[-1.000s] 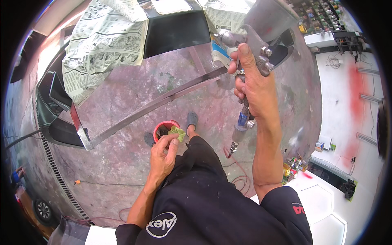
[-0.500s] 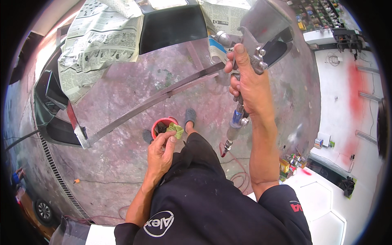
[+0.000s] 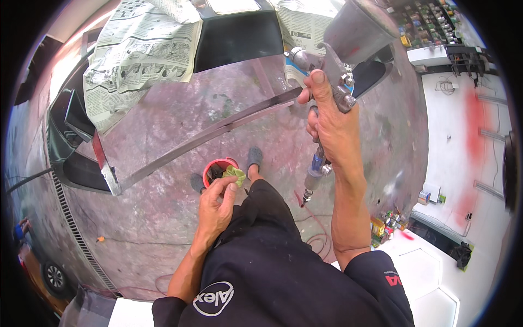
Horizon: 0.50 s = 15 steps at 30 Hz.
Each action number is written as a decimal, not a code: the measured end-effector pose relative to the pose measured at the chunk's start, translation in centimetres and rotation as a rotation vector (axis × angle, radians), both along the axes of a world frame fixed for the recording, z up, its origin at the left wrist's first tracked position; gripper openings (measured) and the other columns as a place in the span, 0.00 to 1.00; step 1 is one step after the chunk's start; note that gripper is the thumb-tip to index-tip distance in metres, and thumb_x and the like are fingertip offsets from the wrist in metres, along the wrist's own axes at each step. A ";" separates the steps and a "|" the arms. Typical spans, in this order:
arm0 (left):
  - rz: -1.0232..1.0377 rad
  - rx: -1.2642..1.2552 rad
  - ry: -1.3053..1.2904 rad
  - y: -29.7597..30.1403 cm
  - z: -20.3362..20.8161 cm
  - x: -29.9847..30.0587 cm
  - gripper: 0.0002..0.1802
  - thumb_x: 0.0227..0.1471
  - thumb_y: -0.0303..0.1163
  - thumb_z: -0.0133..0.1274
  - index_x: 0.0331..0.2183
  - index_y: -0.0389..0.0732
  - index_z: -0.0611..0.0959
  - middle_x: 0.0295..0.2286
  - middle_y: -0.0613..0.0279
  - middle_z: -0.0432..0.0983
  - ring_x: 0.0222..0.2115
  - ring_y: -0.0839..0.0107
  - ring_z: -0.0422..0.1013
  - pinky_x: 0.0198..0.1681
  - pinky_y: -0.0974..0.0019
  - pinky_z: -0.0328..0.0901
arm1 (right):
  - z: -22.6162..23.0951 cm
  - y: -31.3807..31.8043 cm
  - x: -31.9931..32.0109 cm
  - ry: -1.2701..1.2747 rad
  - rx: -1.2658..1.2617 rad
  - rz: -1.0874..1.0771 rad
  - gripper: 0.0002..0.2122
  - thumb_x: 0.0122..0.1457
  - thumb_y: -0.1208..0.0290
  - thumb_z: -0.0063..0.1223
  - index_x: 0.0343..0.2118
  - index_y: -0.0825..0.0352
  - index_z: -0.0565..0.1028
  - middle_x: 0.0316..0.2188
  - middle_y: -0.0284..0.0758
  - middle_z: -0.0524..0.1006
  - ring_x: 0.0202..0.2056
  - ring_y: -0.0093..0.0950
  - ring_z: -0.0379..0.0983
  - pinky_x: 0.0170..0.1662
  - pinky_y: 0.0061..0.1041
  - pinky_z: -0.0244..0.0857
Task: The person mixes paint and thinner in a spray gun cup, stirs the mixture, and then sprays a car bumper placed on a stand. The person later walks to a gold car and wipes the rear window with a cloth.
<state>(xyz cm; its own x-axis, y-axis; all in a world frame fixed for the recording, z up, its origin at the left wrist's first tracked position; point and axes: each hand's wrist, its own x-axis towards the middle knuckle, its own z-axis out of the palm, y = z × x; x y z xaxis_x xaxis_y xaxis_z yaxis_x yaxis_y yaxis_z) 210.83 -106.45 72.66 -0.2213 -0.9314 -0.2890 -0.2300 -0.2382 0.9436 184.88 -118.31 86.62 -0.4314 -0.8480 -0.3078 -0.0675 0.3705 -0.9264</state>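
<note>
My right hand (image 3: 335, 122) grips a metal spray gun (image 3: 344, 65), its fingers wrapped round the handle and its thumb along the back. A large grey paint cup (image 3: 364, 32) sits on top of the gun. Under the handle hangs an air fitting with a blue band (image 3: 316, 163). My left hand (image 3: 217, 210) is closed in front of my waist, thumb and forefinger near each other. Just past its fingertips shows a crumpled yellow-green cloth (image 3: 234, 175), overlapping a red bucket (image 3: 220, 161) on the floor. I cannot tell whether the fingers hold the cloth or it lies in the bucket.
Ahead, newspaper (image 3: 158, 54) masks parts around a black panel (image 3: 239, 41). A long dark strip (image 3: 212, 131) runs across in front of me. A hose (image 3: 318, 234) lies on the floor, with a drain grate (image 3: 81, 234) at left. Cans (image 3: 389, 223) stand at right.
The spray gun has shifted slightly down and to the right in view. The surroundings have also shifted a little. My left hand keeps nearly the same pose.
</note>
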 end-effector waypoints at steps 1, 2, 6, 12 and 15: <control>0.002 0.004 0.001 -0.1 0.2 0.0 0.15 0.71 0.35 0.58 0.49 0.34 0.88 0.37 0.61 0.84 0.37 0.75 0.78 0.39 0.69 0.73 | 0.1 -0.2 0.2 0.032 -0.029 -0.005 0.27 0.68 0.42 0.63 0.46 0.69 0.81 0.30 0.29 0.78 0.17 0.13 0.61 0.20 0.18 0.54; 0.004 -0.001 0.000 -0.1 0.4 -0.1 0.15 0.71 0.35 0.58 0.49 0.34 0.88 0.38 0.60 0.84 0.37 0.75 0.78 0.40 0.68 0.73 | 0.1 -0.5 0.3 0.065 -0.058 -0.010 0.27 0.68 0.42 0.63 0.46 0.68 0.82 0.29 0.29 0.78 0.17 0.13 0.61 0.20 0.18 0.54; 0.033 -0.029 0.012 0.1 0.6 -0.1 0.13 0.70 0.33 0.58 0.49 0.35 0.87 0.36 0.61 0.83 0.33 0.74 0.75 0.40 0.67 0.71 | 0.8 -1.2 1.4 0.122 -0.097 0.000 0.25 0.68 0.43 0.64 0.44 0.66 0.82 0.28 0.27 0.78 0.18 0.12 0.62 0.20 0.19 0.53; 0.049 -0.037 0.032 0.4 0.3 0.1 0.13 0.70 0.32 0.58 0.49 0.36 0.87 0.35 0.61 0.82 0.30 0.74 0.74 0.39 0.68 0.69 | 1.2 -1.1 4.4 0.042 -0.247 0.137 0.23 0.68 0.45 0.64 0.43 0.66 0.82 0.26 0.26 0.77 0.19 0.11 0.62 0.22 0.18 0.54; 0.054 0.009 0.036 0.5 0.3 0.5 0.13 0.70 0.32 0.58 0.49 0.34 0.87 0.38 0.60 0.83 0.37 0.74 0.76 0.43 0.68 0.70 | 1.5 -1.0 6.2 0.036 -0.202 0.205 0.23 0.68 0.46 0.66 0.44 0.68 0.83 0.26 0.21 0.73 0.29 0.13 0.64 0.31 0.19 0.59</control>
